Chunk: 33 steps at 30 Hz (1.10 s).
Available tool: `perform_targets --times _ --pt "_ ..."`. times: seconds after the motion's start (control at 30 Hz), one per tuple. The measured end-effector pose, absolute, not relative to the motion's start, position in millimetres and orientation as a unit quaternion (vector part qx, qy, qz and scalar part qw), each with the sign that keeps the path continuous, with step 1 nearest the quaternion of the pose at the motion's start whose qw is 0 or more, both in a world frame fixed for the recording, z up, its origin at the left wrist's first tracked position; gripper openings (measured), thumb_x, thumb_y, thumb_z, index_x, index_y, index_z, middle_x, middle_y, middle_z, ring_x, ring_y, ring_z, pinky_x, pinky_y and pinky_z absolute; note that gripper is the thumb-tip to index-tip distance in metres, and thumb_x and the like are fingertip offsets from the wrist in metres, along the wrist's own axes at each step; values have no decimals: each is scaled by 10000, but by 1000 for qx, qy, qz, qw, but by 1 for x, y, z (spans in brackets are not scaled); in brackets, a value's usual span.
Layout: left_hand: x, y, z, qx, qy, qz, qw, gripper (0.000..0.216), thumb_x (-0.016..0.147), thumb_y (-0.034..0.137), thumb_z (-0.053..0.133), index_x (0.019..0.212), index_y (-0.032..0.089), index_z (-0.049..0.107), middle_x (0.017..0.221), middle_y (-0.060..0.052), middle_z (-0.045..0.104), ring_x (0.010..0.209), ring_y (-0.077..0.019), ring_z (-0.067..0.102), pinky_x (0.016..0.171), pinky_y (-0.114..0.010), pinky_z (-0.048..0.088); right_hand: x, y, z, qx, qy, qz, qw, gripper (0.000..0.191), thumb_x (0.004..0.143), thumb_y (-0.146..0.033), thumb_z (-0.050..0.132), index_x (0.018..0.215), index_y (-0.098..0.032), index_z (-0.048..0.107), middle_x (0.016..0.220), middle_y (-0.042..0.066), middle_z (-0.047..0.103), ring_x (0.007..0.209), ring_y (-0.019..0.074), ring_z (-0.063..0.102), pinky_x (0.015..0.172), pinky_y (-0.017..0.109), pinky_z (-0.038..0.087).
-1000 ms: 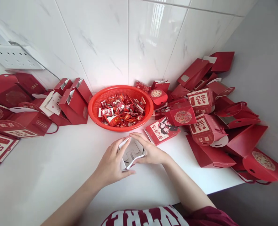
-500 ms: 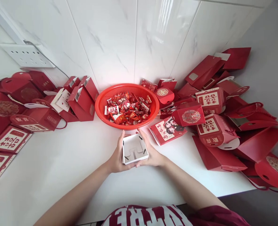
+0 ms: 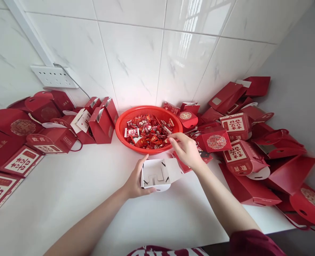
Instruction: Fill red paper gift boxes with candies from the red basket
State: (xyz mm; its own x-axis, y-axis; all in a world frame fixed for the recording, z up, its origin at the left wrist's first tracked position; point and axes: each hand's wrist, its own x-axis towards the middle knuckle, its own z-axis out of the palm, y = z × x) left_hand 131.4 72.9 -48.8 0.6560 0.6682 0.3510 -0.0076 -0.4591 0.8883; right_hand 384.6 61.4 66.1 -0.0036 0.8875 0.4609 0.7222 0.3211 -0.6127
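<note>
My left hand [image 3: 134, 182] grips the left side of a small open paper box [image 3: 157, 174], white inside, standing on the white counter [image 3: 67, 199] with its mouth facing me. My right hand [image 3: 185, 149] is off the box and hovers at the near right rim of a round red basket [image 3: 122, 124]. Its fingers are apart and point toward the wrapped red candies [image 3: 148, 131] heaped in the basket. Nothing shows in that hand.
Folded red gift boxes [image 3: 237, 156] lie piled along the right of the counter. More red boxes and bags [image 3: 48, 138] stand at the left. A white power strip [image 3: 53, 76] hangs on the tiled wall. The counter edge runs at the lower right.
My right hand let go of the box and moved up and right to the basket's rim. The left hand keeps hold of the box. The camera tilted slightly.
</note>
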Motion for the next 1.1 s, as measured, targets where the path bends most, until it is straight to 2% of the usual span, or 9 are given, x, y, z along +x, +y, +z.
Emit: perform_targets --times 0.1,0.2,0.37,0.53,0.67,0.77,0.83,1.0,1.1 --pt "131 73 -51 770 194 353 495 1198 645 565 816 1551 270 90 1473 -177 337 1343 -387 421 1107 -563 388 371 108 87 -544 -775 255 199 341 997 -307 401 908 -182 705 954 102 728 897 255 668 842 377 493" --pt "129 73 -50 773 191 348 494 1193 634 564 825 1546 279 110 1478 -171 333 1339 -384 427 1106 -551 392 352 149 89 -442 -818 357 86 127 838 -211 639 846 -222 765 939 26 761 874 219 701 811 298 528" --pt "126 72 -49 784 205 343 475 1147 619 556 829 1521 269 182 1460 -172 325 1318 -396 430 1089 -560 398 323 187 76 -366 -845 387 33 463 822 -129 615 1246 -304 672 1284 -28 668 1135 200 652 931 264 511" --pt "125 73 -51 790 205 336 470 1135 620 544 824 1520 303 176 1449 -156 312 1309 -388 423 1087 -575 396 303 221 64 -453 -850 262 61 516 891 -97 459 1399 -164 516 1466 108 510 1284 268 539 1065 370 427" --pt "125 73 -52 791 205 337 467 1123 623 530 824 1517 307 182 1445 -148 305 1323 -382 406 1101 -583 383 290 237 54 -474 -849 232 36 529 812 -245 657 1306 -90 548 1380 221 536 1214 364 557 1012 439 446" --pt "125 73 -52 792 208 340 463 1118 619 544 822 1511 304 193 1431 -150 320 1315 -379 416 1096 -584 391 286 236 45 -450 -859 242 -10 557 657 -293 803 1159 -130 620 1229 175 636 1065 343 633 887 382 510" --pt "126 73 -51 794 213 337 459 1121 611 551 823 1508 293 202 1426 -153 329 1310 -379 420 1093 -584 393 288 232 40 -428 -865 261 -32 524 646 -264 796 1132 -155 633 1175 131 672 988 296 664 818 326 525" --pt "126 73 -49 796 214 340 453 1107 614 552 823 1502 262 229 1424 -163 333 1302 -372 428 1100 -563 385 297 224 37 -399 -861 311 -42 700 678 -198 728 1349 -204 530 1291 83 643 1019 241 672 783 268 527" --pt "126 73 -50 792 210 344 458 1107 623 542 823 1508 275 213 1437 -156 328 1303 -374 430 1091 -571 392 300 223 42 -404 -853 327 -44 645 667 -171 721 1297 -190 583 1213 80 686 974 245 687 755 273 532"
